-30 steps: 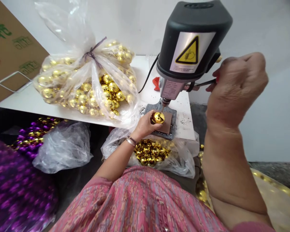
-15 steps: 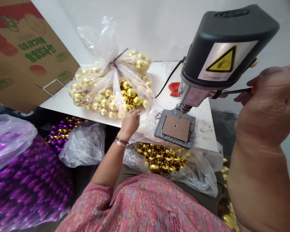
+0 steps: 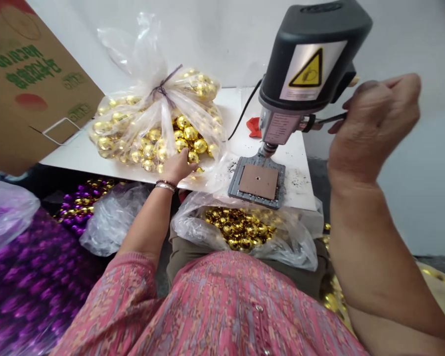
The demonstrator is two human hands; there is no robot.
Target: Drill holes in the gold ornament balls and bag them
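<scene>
On my head feed, the one change that matters: the left hand (image 3: pixel 178 167) has gone from the press (image 3: pixel 313 54) over to the tied bag (image 3: pixel 159 116) left of it, and the pad (image 3: pixel 257 181) on the plate (image 3: pixel 237 190) under the press's chuck (image 3: pixel 269 148) sits bare, its centre hole showing. No ball is at the chuck now, so the station reads as unloaded. That left hand lies on the bag's lower edge, fingers spread over the gold balls (image 3: pixel 193 146) inside; I can't tell from here whether it has closed on one. The right hand (image 3: pixel 371 123), right of the press, is clenched on the thin lever (image 3: pixel 330 119) running out of the press's side.

Containers next. The tied bag, cinched at the neck with a purple tie, is packed with gold balls and stands on the white table (image 3: pixel 77 165) left of the press. Directly in front of the press, the lower bag (image 3: pixel 193 230) lies open across the person's lap, holding faceted balls (image 3: pixel 237 230). Further left of the press, a clear bag (image 3: pixel 111 220) sits beside a heap of purple and gold balls (image 3: pixel 83 202), with a bag of purple balls (image 3: pixel 25 277) below them. A carton (image 3: pixel 29 84) leans at the far left, beyond the tied bag.
</scene>
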